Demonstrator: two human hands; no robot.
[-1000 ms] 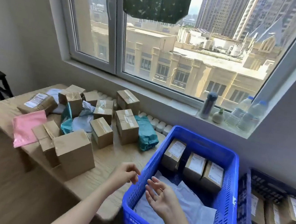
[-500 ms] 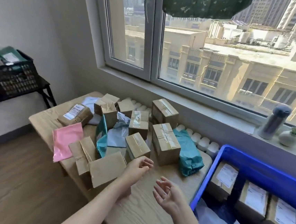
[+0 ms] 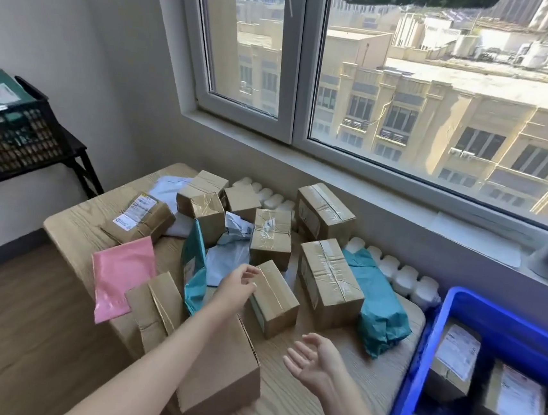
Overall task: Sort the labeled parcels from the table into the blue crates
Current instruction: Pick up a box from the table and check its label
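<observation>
box (image 3: 273, 302) on table (image 3: 73, 221), just right of your left hand (image 3: 236, 287) | long axis runs away from you | left hand nearer, loosely curled, empty | right hand (image 3: 316, 362) spread, empty

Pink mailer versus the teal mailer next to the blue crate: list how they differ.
The pink mailer is flat and smooth, while the teal mailer is bulging and wrinkled. The pink mailer lies at the left edge of the table, and the teal mailer lies at the right end, close to the blue crate. The pink mailer looks thin and the teal mailer thick. Both are soft plastic bags lying on the table.
</observation>
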